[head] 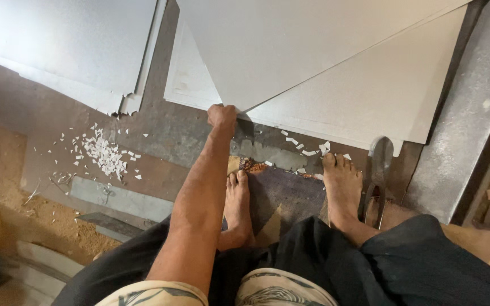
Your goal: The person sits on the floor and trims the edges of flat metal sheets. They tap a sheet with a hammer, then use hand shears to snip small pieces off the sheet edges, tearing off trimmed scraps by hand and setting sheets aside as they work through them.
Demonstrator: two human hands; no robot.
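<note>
One hand (pixel 222 117) — the left — was clenched on the corner of the top metal sheet (pixel 313 45), lifted over the stack (pixel 381 96); its sharp edge could slice fingers or nearby bare toes (pixel 338 164) — right hand unseen.

Pretty rough workshop floor (pixel 165 127) here, bare grey-brown concrete with stains and scuffs all over. The left side turns sandy, with a band of sawdust (pixel 35 212) running along it. A scatter of small white offcut chips (pixel 104 154) sits on the concrete, and a few more chips (pixel 307 148) lie further right. A flat grey strip (pixel 121 199) rests on the floor near the sawdust, and a patterned mat (pixel 282 195) covers the middle. A wide grey metal slab (pixel 466 122) runs diagonally along the right edge. Light is soft and warm, no hard shadows, and no walls or windows are in view.
</note>
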